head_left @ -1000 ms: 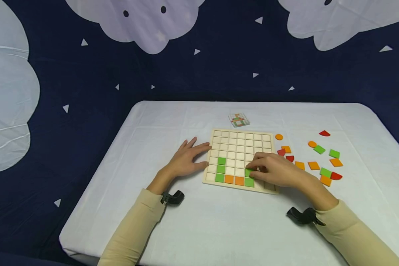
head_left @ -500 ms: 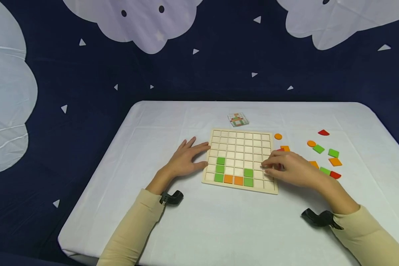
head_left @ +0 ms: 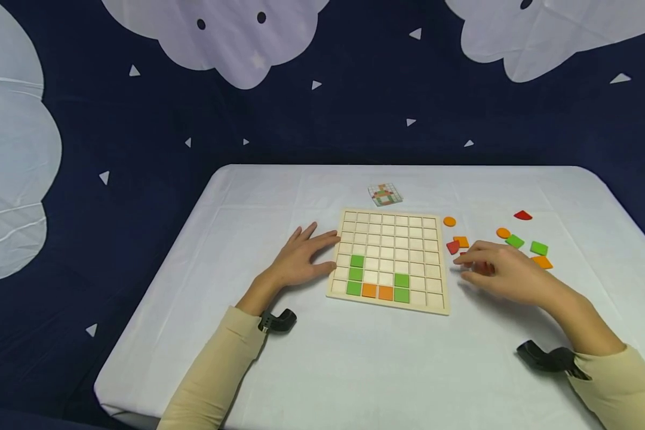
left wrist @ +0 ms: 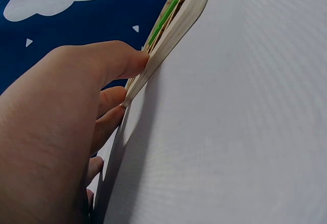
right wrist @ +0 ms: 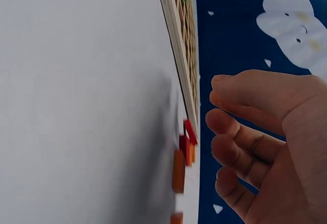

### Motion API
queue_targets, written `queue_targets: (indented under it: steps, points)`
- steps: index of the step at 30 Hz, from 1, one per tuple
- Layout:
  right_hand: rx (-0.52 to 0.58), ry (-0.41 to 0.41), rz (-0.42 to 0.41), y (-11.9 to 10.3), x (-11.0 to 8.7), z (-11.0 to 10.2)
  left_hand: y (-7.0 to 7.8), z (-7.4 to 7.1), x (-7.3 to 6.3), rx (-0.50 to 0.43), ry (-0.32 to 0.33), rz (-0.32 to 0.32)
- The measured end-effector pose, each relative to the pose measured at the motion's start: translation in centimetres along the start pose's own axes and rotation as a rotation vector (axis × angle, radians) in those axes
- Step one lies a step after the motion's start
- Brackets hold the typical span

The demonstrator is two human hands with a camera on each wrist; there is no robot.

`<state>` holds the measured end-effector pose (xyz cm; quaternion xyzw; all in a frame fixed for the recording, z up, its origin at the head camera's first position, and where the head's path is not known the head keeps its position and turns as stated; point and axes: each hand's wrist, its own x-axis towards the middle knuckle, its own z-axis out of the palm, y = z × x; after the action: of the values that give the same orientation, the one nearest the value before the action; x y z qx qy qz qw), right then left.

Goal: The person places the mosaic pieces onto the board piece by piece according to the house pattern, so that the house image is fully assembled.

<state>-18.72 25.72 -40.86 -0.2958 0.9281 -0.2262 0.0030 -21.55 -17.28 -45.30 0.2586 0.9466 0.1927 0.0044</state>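
Fingers spread, my left hand (head_left: 301, 257) rests at the left edge of a wooden grid board (head_left: 403, 231). In the left wrist view the thumb and fingertips touch the board's rim (left wrist: 176, 30). Green square tiles (head_left: 357, 273) line the lower left of the grid, with two orange tiles (head_left: 385, 292) along the bottom row and two green tiles (head_left: 401, 280) to their right. Over the table right of the board, my right hand (head_left: 510, 275) holds nothing, its fingers loosely bent. Below its fingertips in the right wrist view lie red and orange pieces (right wrist: 178, 172).
A small pattern card (head_left: 385, 194) lies behind the board. Around the right hand are loose pieces: an orange disc (head_left: 449, 221), a red piece (head_left: 452, 247), a green tile (head_left: 539, 248) and a red quarter-round (head_left: 523, 215). The hand hides some others.
My right hand has let go of a green tile in the grid and moved right, off the board to above the loose pieces. The left hand has stayed at the board's edge.
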Motion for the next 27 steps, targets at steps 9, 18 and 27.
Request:
queue_targets:
  steps: [9, 18, 27]
  points:
    - [-0.027, 0.051, 0.041, 1.6, -2.0, -1.1, 0.0, 0.0, 0.0, -0.002, 0.006, -0.001]
    - [-0.073, 0.072, 0.072, 3.1, -4.1, -2.0, 0.0, 0.0, -0.1, -0.003, 0.009, -0.002]
    - [-0.088, 0.068, 0.116, 4.7, -5.9, -2.6, 0.1, 0.1, -0.1, -0.002, 0.011, -0.001]
